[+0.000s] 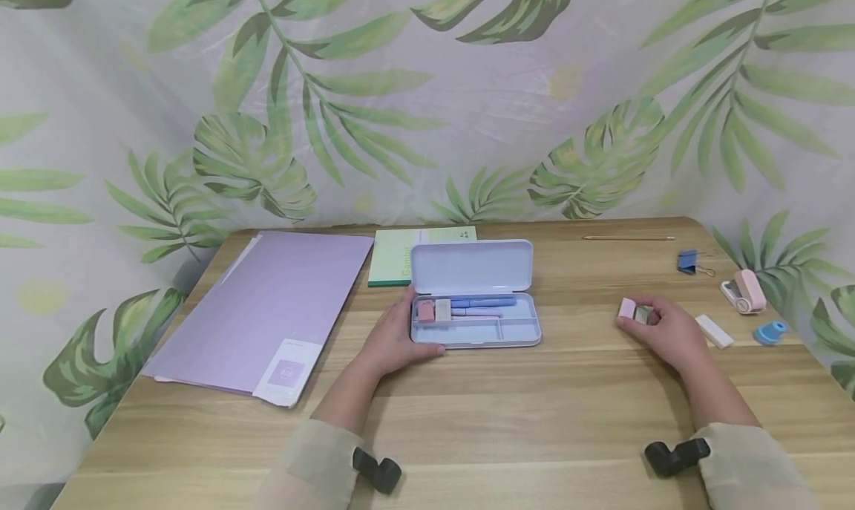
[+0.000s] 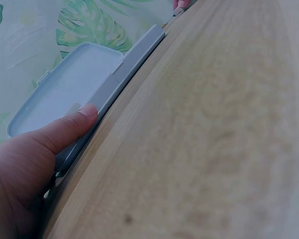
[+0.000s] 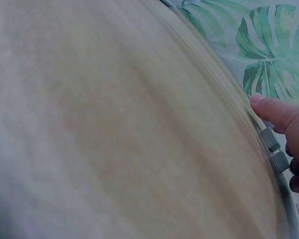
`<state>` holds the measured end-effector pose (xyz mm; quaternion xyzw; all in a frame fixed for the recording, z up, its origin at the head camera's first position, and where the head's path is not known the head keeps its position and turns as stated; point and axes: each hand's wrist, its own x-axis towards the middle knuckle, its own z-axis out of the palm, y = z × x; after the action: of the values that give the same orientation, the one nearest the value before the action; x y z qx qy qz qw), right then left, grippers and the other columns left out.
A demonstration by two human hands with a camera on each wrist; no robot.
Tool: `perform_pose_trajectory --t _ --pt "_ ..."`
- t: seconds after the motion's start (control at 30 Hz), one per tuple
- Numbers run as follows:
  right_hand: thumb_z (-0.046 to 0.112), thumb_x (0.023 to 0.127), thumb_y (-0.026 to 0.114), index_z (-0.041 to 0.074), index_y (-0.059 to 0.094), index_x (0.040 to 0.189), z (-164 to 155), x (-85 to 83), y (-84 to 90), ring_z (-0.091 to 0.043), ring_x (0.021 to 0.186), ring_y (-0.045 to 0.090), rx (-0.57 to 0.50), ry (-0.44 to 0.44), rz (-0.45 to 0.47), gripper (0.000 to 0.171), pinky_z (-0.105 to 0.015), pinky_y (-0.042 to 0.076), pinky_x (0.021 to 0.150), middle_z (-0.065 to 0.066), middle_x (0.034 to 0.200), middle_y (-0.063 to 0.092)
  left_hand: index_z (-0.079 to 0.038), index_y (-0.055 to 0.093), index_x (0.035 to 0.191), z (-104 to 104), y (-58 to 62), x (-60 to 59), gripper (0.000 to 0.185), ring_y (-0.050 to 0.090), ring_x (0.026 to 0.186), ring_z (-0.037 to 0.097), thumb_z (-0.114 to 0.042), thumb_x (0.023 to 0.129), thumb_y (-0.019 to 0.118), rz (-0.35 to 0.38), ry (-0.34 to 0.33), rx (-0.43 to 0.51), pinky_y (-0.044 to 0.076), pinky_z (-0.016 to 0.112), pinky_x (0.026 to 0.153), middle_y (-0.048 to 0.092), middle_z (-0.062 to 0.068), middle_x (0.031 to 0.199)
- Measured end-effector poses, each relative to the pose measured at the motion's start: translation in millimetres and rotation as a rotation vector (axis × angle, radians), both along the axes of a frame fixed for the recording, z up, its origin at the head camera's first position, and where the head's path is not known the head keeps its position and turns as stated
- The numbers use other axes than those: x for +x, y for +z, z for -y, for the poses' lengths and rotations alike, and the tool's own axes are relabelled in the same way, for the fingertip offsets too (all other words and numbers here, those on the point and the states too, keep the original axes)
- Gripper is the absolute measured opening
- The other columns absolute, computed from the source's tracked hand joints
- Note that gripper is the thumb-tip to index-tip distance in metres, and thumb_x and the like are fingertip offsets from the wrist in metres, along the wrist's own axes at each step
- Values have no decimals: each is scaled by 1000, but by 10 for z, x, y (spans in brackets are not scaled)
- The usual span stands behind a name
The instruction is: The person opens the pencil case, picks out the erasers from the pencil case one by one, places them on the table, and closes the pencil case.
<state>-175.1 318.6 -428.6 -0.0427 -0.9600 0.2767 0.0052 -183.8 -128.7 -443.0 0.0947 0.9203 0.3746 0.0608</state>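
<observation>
Right fingers [image 1: 657,304]: wood-grain surface [image 1: 577,391] passable leftward until open light-blue rectangular case [image 1: 471,266]; white oblong block [image 1: 715,332] obstructs rightward.

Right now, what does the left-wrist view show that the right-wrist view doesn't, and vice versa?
Only the left-wrist view shows the left hand, gripping the pencil case, and that case's raised lid. Only the right-wrist view clearly shows two small blocks at the right hand. Both show the wooden tabletop, the leafy backdrop and the right hand, though just a sliver of it in the first.
</observation>
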Motion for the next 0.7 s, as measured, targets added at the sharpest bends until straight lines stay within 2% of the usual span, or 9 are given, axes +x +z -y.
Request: perform_pose_trajectory --t 0.27,0.43,0.57,0.7 --pt "56 88 64 2 54 135 1 -31 -10 -24 78 49 45 19 20 72 -29 34 61 -14 93 54 -20 3 159 3 -7 -8 131 30 146 34 -53 65 87 -5 -1 6 29 51 118 31 13 159" --pt "57 89 62 0 50 139 39 0 53 -25 80 49 30 28 29 77 -29 35 61 -16 97 53 -20 3 159 0 -7 -7 131 31 146 34 -54 65 87 -4 -4 8 29 51 118 31 13 159" --pt "53 90 64 -1 49 140 222 -22 143 -21 72 46 -8 78 -16 75 -29 37 59 -11 88 52 -20 4 159 -2 2 -1 131 31 146 34 -53 64 87 -4 -2 10 29 51 118 32 13 159" --pt "48 89 67 4 51 140 531 -76 187 -21 74 46 -53 154 -38 69 -29 39 60 -9 87 51 -18 4 159 -1 8 6 130 29 147 35 -53 65 86 0 -1 6 29 51 118 30 14 160"
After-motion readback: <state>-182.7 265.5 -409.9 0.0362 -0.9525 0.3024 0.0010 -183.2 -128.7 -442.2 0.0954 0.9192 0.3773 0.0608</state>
